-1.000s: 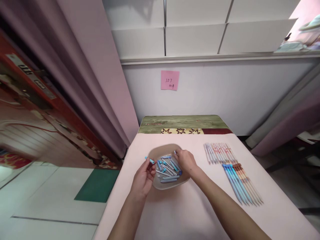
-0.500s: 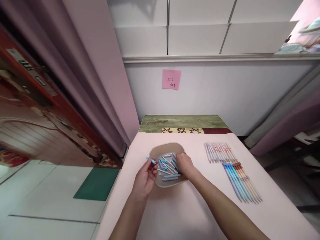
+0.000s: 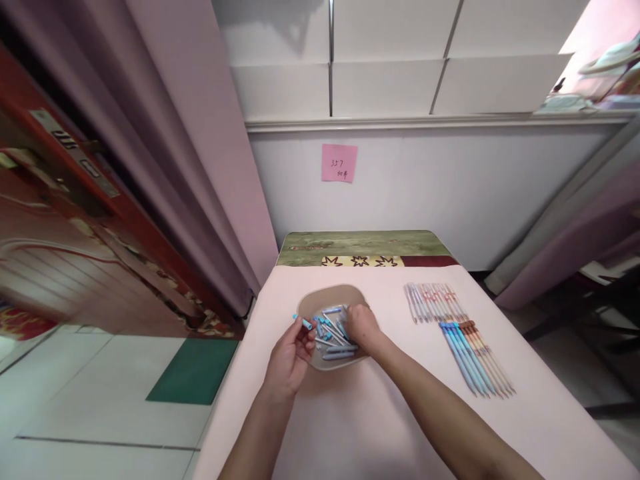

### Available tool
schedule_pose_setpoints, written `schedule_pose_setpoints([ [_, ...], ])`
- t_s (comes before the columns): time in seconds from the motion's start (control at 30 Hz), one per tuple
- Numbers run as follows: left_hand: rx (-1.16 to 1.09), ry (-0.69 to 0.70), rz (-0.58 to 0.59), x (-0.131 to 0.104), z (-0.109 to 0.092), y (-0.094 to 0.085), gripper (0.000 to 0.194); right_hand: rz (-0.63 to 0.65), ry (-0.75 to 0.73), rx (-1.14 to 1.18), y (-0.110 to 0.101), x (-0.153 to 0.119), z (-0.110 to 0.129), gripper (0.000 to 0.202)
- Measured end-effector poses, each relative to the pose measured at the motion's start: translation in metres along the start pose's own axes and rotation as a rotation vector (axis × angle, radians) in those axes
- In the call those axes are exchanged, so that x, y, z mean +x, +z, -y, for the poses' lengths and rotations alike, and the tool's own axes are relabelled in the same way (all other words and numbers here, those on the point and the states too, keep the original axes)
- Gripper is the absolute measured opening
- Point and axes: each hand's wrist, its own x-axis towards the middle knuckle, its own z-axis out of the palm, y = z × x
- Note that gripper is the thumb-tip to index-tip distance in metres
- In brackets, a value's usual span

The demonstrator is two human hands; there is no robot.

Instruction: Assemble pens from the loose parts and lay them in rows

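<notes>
Between the thumb and fingertips of my left hand is a short bright-blue pen part, resembling a cap piece, at the left rim of a beige plastic bin. My right hand reaches over the bin's right side, its fingers curled down inside. What those fingertips grip, if anything, is hidden. Loose pen parts lie jumbled in the bin: pale blue barrels, thin silvery refills and small blue pieces.
To the right lie a row of clear, printed pen barrels and, nearer me, a row of blue and brown-topped pens. A pale pink cloth covers the table. A pink note is on the wall; a curtain and red door stand left.
My right hand has shifted slightly left, further over the bin's contents. My left hand keeps the blue pen part in the same place. The camera view has shifted a little.
</notes>
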Motion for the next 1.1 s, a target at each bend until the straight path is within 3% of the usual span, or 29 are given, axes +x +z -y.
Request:
schedule_pose_setpoints([
  [0.17, 0.032, 0.034, -0.015, 0.003, 0.001, 0.003, 0.012, -0.039, -0.025, 0.044, -0.008, 0.008, 0.003, 0.03],
  [0.43, 0.057, 0.023, -0.026, -0.005, 0.003, -0.004, 0.009, 0.075, -0.094, 0.031, 0.008, 0.019, 0.034, 0.017],
  [0.63, 0.08, -0.031, -0.018, -0.006, 0.006, 0.001, 0.005, 0.102, -0.049, 0.106, 0.005, 0.023, 0.038, 0.024],
  [0.83, 0.049, -0.058, -0.002, -0.012, 0.005, 0.0, 0.005, -0.144, -0.012, 0.403, -0.016, 0.007, 0.014, 0.017],
  [1.0, -0.011, -0.181, 0.011, -0.011, 0.017, 0.012, 0.008, -0.341, -0.02, 0.752, -0.02, -0.033, 0.003, 0.03],
  [1.1, -0.08, -0.202, 0.048, -0.012, 0.024, 0.021, 0.011, -0.56, -0.105, 1.088, -0.015, -0.056, 0.006, 0.02],
])
